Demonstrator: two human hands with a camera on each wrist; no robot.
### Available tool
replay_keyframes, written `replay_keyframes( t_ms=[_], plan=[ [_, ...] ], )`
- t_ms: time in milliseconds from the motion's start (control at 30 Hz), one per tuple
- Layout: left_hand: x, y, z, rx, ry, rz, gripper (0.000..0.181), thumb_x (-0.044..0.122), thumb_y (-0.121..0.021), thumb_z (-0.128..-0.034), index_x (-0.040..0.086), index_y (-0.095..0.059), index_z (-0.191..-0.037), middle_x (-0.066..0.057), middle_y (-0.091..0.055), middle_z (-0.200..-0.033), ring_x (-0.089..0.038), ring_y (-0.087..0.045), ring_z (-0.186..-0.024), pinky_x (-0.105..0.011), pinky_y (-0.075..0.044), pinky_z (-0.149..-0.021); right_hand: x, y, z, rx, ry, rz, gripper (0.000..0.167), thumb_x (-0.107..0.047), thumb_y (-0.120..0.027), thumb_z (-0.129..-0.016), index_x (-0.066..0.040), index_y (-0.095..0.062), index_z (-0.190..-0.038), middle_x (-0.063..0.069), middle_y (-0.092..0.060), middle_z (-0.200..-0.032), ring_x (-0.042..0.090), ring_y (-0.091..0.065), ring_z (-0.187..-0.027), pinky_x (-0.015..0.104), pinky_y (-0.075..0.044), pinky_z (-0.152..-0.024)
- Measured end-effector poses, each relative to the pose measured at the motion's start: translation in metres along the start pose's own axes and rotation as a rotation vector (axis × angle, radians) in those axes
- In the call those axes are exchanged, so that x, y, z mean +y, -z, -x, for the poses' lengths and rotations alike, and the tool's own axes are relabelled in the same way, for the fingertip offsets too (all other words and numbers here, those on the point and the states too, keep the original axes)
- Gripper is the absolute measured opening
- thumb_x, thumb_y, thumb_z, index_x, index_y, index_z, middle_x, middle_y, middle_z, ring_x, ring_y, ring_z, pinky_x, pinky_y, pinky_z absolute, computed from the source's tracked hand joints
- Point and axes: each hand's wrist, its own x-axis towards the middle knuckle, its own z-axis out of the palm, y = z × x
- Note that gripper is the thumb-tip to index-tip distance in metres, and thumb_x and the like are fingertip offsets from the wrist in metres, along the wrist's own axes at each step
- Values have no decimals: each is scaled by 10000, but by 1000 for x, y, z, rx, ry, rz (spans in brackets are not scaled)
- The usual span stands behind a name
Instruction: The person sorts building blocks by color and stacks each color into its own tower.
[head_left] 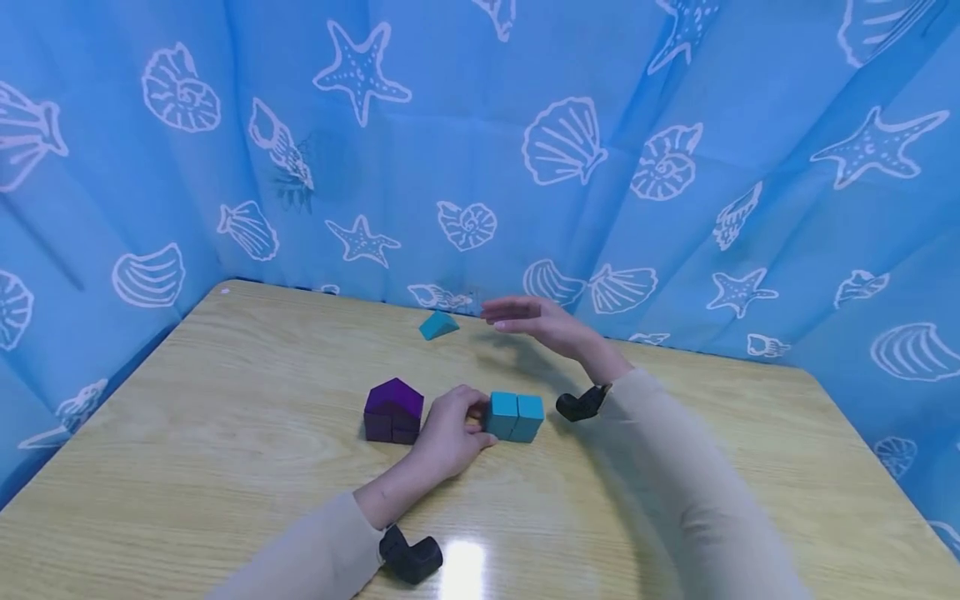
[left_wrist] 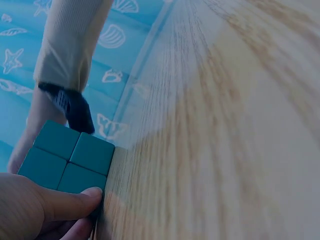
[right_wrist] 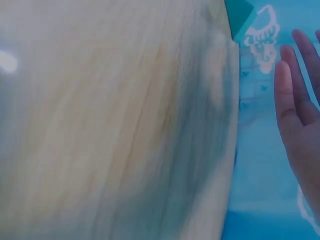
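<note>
Blue cubes (head_left: pixel 515 417) stand stacked two wide and two high on the table. Their square front faces (left_wrist: pixel 67 157) show in the left wrist view. My left hand (head_left: pixel 452 429) grips the stack at its left side, with the thumb (left_wrist: pixel 82 202) against a lower front face and the other fingers partly hidden. My right hand (head_left: pixel 546 323) hovers above the table behind the stack, its fingers (right_wrist: pixel 285 92) straight and holding nothing. To the left of that hand, a blue triangular block (head_left: pixel 438 325) lies near the back edge, its corner (right_wrist: pixel 239 17) showing in the right wrist view.
Left of my left hand stands a purple block house (head_left: pixel 393 411), a triangular block on top of smaller blocks. The wooden table (head_left: pixel 225 433) ends at the back against a blue curtain (head_left: pixel 480 167) with white shell prints. Black wrist cameras (head_left: pixel 411 557) sit on both wrists.
</note>
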Motion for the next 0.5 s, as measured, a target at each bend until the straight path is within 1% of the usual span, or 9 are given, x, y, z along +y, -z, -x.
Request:
replay_keyframes(
  t_ms=[167, 300, 400, 500],
  plan=[
    [-1, -2, 1, -9, 7, 22, 394, -97, -747, -743, -84, -609, -1112, -151, -591, -1037, -276, -587, -998, -247, -574, -788, 10, 0, -18, -14, -25, 41, 505, -127, -613, -933, -5, -454, -1396, 153, -514, -1395, 347, -439, -1319, 473, -365, -1108],
    [-1, -2, 3, -1, 15, 24, 383, -106, -745, -743, -74, -611, -1101, -144, -592, -1035, -278, -588, -1006, -222, -570, -776, 15, 0, -30, -37, -40, 74, 499, -143, -619, -930, -48, -469, -1397, 119, -517, -1401, 301, -458, -1313, 461, -389, -1092],
    [-1, -1, 3, 12, 13, 21, 377, -115, -743, -739, -75, -614, -1091, -144, -591, -1029, -281, -589, -1002, -220, -571, -772, 16, -1, -40, -44, -37, 91, 486, -149, -615, -933, -81, -481, -1395, 91, -519, -1403, 263, -474, -1302, 448, -401, -1083],
    [-1, 0, 2, 10, 13, 22, 378, -118, -741, -737, -75, -614, -1090, -141, -587, -1024, -278, -586, -999, -222, -571, -774, 18, -1, -49, -48, -26, 83, 474, -120, -608, -933, -86, -488, -1390, 95, -519, -1401, 258, -482, -1293, 449, -405, -1079]
  ],
)
